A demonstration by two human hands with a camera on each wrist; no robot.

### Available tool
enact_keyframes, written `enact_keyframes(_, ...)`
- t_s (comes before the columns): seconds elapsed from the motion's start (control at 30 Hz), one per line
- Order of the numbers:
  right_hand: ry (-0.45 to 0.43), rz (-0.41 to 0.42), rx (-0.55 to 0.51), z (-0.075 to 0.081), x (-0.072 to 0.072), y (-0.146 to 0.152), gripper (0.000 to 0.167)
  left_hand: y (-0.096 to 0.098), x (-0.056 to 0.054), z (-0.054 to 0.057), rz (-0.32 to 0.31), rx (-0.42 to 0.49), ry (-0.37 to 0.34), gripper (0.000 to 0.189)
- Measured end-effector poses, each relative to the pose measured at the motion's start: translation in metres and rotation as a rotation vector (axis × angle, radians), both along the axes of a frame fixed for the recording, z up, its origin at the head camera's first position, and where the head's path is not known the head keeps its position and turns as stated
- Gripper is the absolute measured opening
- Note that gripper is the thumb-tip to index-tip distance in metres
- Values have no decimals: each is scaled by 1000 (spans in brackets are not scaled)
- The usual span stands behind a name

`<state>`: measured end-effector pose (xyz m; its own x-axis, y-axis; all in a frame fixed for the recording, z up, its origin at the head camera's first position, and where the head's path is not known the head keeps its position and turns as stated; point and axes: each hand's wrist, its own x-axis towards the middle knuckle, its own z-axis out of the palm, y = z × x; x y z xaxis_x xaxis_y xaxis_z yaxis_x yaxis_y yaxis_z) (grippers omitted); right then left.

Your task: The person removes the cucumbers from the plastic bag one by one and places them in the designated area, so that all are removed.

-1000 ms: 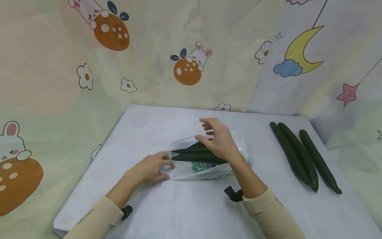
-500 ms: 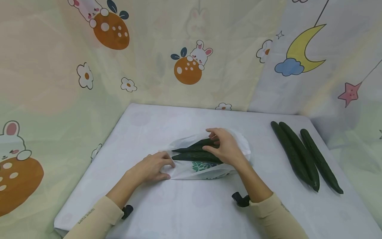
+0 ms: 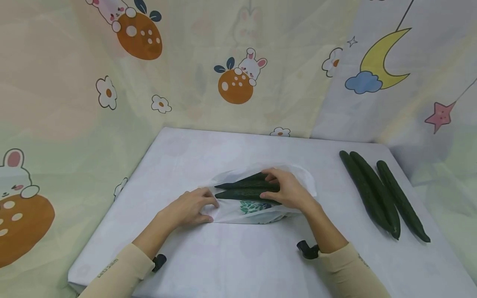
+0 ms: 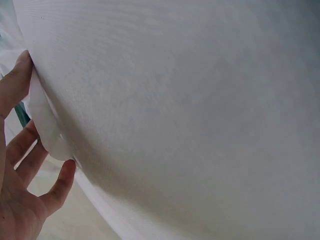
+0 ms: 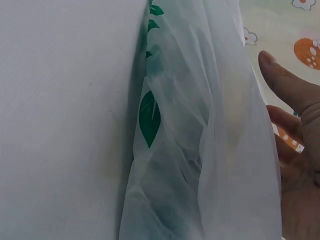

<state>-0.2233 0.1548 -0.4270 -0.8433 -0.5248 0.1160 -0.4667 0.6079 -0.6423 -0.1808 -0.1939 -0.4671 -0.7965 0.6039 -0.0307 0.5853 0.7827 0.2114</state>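
A thin white plastic bag (image 3: 225,213) with a green leaf print lies mid-table, and dark green cucumbers (image 3: 238,194) show side by side in its opening, their tips pointing left. At the bag's left edge my left hand (image 3: 188,208) holds the plastic; in the left wrist view the thumb and fingers spread along that edge. My right hand (image 3: 288,188) reaches over the cucumbers' right part, thumb near the closer one and fingertips by the farther one, hiding their right ends. The right wrist view has that thumb straight, behind the bag's raised side (image 5: 175,125).
Three more cucumbers (image 3: 401,200) lie at the table's right side, two touching and one slightly apart. A white cloth covers the table (image 3: 223,260). Behind and beside it hangs a curtain (image 3: 186,62) printed with rabbits, flowers and a moon.
My right hand has come down from above the bag and shifted right, onto the cucumbers in it. The left hand stays at the bag's left edge.
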Motion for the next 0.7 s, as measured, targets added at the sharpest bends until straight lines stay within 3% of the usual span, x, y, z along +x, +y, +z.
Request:
enact_keyframes(0.37,-51,-4,72,-5,-2,14,74,2,0,0,29,-21,-15,38)
enact_keyframes(0.7,-99,87,97,-7,-5,19,68,0,-2,2,6,-3,-10,39)
